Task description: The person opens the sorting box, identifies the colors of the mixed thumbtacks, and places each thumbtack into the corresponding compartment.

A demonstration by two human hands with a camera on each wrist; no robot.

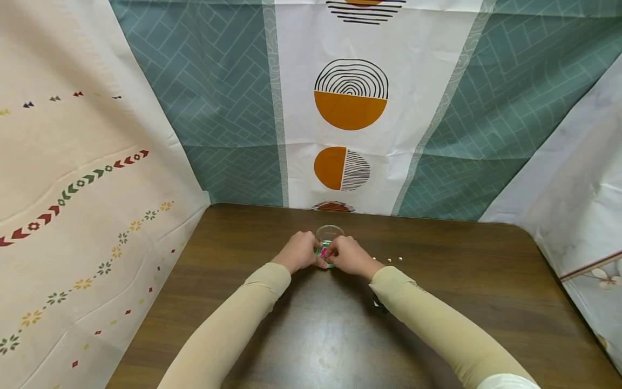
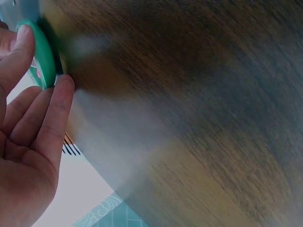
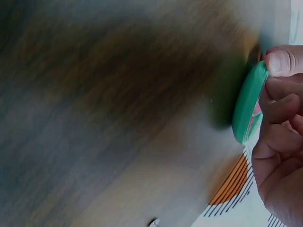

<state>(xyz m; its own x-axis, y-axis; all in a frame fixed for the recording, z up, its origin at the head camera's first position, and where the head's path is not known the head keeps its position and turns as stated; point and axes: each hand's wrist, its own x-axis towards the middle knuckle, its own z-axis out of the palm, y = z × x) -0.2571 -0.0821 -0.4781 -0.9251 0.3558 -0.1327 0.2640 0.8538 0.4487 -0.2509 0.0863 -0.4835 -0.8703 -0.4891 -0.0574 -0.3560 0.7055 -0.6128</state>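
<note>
A small round green case (image 1: 328,265) stands near the far side of the table, its clear round lid (image 1: 330,232) raised behind it. Something pink (image 1: 323,252) shows inside. At the left side, my left hand (image 1: 302,252) grips the case; in the left wrist view its thumb (image 2: 24,45) presses over the green rim (image 2: 44,54), with the other fingers below and beside it. My right hand (image 1: 351,256) reaches over the case from the right, fingers bent and tips at its inside. In the right wrist view those bent fingers (image 3: 279,118) hide whatever lies between them.
Several small whitish pieces (image 1: 389,260) lie on the brown wooden table (image 1: 461,281) to the right of the case. A patterned curtain (image 1: 233,108) hangs behind the table's far edge, with a cream cloth (image 1: 87,216) on the left. A dark object (image 1: 379,304) shows partly beside the right forearm.
</note>
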